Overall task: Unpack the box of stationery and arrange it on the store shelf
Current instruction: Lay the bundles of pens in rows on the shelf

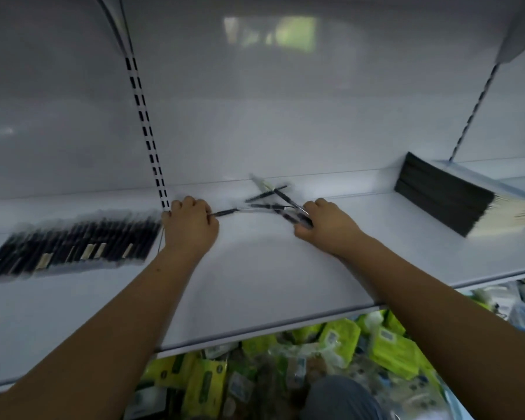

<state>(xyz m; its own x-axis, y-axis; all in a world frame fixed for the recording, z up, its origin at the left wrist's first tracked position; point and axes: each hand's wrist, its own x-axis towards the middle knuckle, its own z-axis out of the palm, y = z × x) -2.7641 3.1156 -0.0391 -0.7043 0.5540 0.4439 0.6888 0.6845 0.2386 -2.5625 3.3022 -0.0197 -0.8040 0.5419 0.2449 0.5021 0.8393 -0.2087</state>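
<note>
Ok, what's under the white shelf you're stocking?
Below the white shelf, a jumble of lime-green packets and clear-wrapped items shows past its front edge. Anything farther back beneath it is covered by the shelf board and both forearms.

Dim, cool grey light is washing over my view. A window reflection [270,34] is glaring softly on the glossy back panel [285,116]. Motion blur is smearing the pens [73,247]. Wide-angle distortion is bending the upright [140,101] and shelf [255,283] edge.
</note>
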